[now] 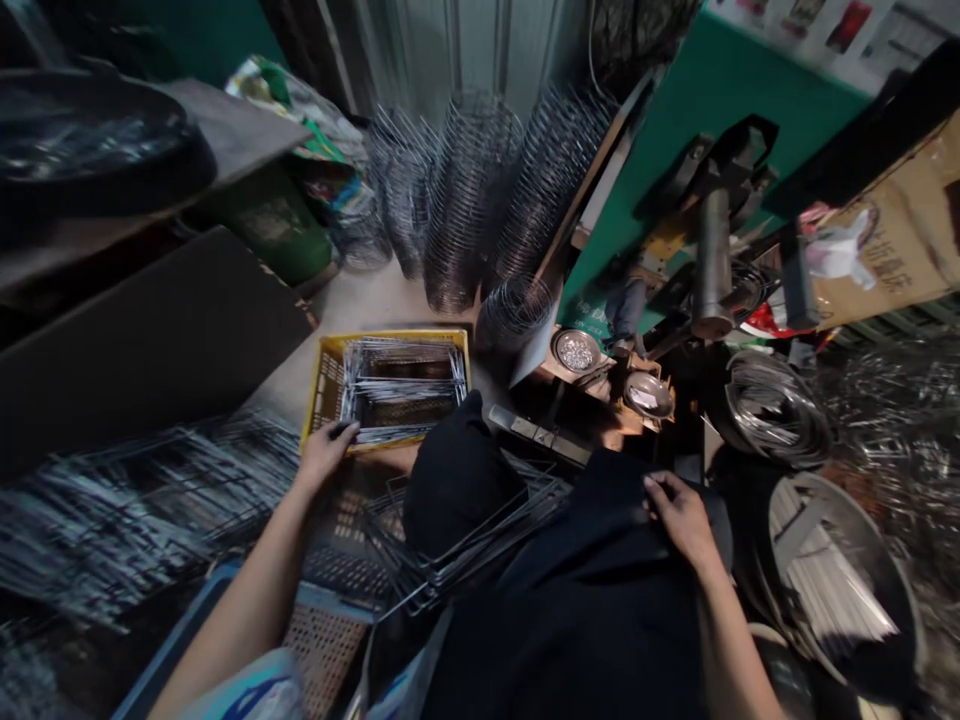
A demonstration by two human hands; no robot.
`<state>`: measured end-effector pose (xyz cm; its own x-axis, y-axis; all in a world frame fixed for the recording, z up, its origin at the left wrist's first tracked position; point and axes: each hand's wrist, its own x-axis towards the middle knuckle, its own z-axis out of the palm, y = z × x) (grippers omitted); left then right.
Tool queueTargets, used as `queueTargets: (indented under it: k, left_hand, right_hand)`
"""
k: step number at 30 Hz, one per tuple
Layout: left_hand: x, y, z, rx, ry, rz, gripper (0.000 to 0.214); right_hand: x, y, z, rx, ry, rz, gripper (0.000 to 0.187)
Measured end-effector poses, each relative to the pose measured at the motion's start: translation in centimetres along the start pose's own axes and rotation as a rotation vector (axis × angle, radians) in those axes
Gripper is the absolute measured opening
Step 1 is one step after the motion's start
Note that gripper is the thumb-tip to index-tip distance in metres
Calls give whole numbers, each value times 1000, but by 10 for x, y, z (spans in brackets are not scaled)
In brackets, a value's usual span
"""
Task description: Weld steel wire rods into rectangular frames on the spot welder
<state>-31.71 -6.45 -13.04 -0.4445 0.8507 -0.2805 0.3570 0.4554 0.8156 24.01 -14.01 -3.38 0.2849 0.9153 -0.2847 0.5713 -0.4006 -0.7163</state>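
My left hand (327, 455) is at the near left corner of a yellow plastic basket (309, 420), its fingers closed against the rim and the ends of wire frames (405, 388) stacked inside. Exactly what those fingers grip is hard to see. Over the dark cloth on my right leg, my right hand (681, 512) is closed in a pinch; whatever is between its fingertips, if anything, is too small to name. More bent wire frames (442, 575) lie across my lap, partly behind the dark cloth of my left knee (457, 470).
Tall wire coil stacks (454, 200) stand at the back. A green machine (630, 215) rises to the right, with a bowl of small metal parts (576, 351) and another bowl (648, 396) beneath. Wire frames pile up (150, 510) at left; a tub of metal strips (832, 580) sits right.
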Motion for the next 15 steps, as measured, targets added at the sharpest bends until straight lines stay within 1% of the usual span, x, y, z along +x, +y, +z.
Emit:
queueTargets:
  k: [1,2,3,4,5,6,7,8,9,11,13,15]
  left_hand:
    - [-17,1,2,19,-126,39,35]
    - [-39,3,5,46,-278,102,38]
    - [-63,6,9,89,-467,199,41]
    - [-90,10,13,169,-645,323,43]
    - [-116,15,18,255,-741,441,39]
    - [-140,21,22,348,-756,551,37]
    - [-160,26,26,439,-718,639,37]
    - [-175,31,30,516,-682,711,37]
    - [-184,35,33,579,-643,767,40]
    - [-188,43,36,662,-605,844,43]
    - [-179,53,36,692,-588,884,42]
    - [-166,62,34,659,-572,869,40]
  right_hand:
    - [2,0,-1,-51,2,-20,44]
    - [4,0,-3,-107,10,-45,43]
    - [6,0,-7,-167,23,-71,43]
    - [8,1,-11,-224,42,-95,43]
    - [10,3,-17,-273,69,-113,43]
    - [11,5,-23,-307,104,-124,44]
    - [12,8,-31,-324,141,-131,44]
    - [12,12,-39,-332,182,-135,45]
    - [12,18,-48,-334,222,-137,46]
    - [11,33,-69,-333,296,-134,48]
    - [10,55,-93,-351,364,-106,47]
    - [8,83,-118,-418,435,-26,45]
